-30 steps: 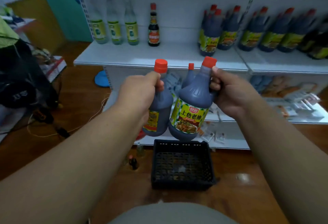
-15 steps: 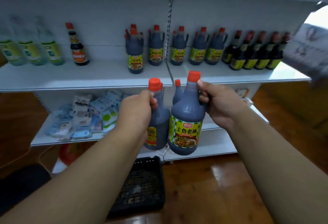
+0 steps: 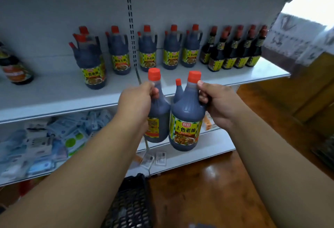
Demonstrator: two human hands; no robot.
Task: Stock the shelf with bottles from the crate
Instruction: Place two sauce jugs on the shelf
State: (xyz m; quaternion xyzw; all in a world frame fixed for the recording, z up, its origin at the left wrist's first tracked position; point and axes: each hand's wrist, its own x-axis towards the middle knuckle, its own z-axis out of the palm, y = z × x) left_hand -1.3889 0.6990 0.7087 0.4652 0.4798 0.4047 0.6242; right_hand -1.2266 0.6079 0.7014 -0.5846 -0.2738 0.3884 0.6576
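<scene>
My left hand grips the neck of one dark soy sauce bottle; my right hand grips the handle side of a second soy sauce bottle, its yellow label facing me. Both bottles hang upright, touching, in front of the white shelf. A row of matching bottles stands on that shelf. The black crate sits on the wooden floor below.

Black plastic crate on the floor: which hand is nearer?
Left. The left hand grips its dark bottle almost above the black plastic crate; the right hand, gripping its bottle, is farther to the right.
</scene>
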